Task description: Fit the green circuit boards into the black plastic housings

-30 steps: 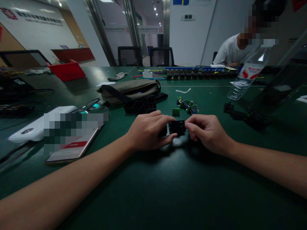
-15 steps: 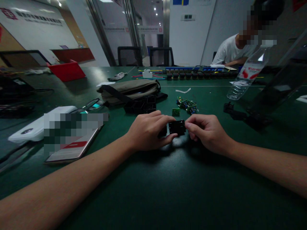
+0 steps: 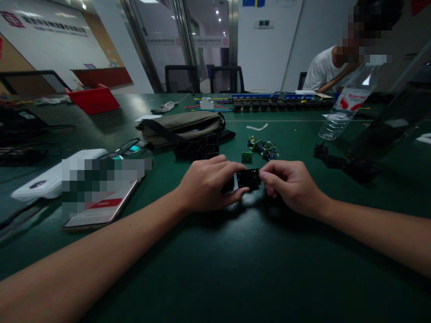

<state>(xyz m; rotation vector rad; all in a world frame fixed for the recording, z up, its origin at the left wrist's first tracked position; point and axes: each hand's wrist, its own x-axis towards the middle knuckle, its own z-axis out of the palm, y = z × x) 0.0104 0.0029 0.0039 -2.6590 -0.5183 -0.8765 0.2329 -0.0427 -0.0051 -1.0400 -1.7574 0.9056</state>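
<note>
Here, your left hand [image 3: 210, 184]: gripping the black part [image 3: 248, 178] between thumb and fingers.
Your right hand [image 3: 291, 185]: fingertips pinching its right edge.
Black part: between your hands, over the green table [image 3: 269, 269].
Circuit boards [image 3: 265, 147]: just beyond, toward the far side.
Phone [image 3: 104, 211]: left.
Bottle [image 3: 348, 102]: far right.

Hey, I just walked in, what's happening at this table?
Someone's left hand grips a small black part between thumb and fingers, just above the table. The right hand has its fingertips at the part's right end. Just beyond are a small green board and a pile of circuit boards, with black trays in front of a bag. Across the table, another person sits with a hand raised near the face.
</note>
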